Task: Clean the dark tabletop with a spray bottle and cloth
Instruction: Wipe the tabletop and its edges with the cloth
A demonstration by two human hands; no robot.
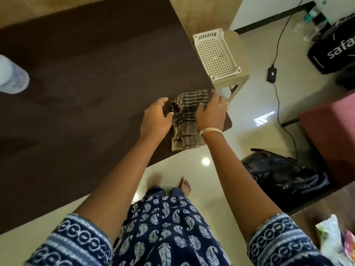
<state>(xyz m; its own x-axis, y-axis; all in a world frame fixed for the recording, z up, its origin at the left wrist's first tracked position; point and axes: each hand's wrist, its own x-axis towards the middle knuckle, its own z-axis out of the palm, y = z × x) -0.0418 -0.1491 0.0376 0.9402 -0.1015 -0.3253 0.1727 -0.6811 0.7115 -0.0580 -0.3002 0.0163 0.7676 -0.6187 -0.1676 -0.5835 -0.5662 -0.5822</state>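
A striped brown-and-beige cloth lies folded at the near right corner of the dark brown tabletop. My left hand grips the cloth's left edge with curled fingers. My right hand lies on the cloth's right side, fingers curled over its far edge, bangles at the wrist. A pale translucent bottle stands at the table's left edge, partly cut off by the frame; its top is out of view.
A white perforated plastic basket sits on a beige stool just beyond the table's right edge. On the floor lie a black bag, a charger with cable, water bottles and a black backpack.
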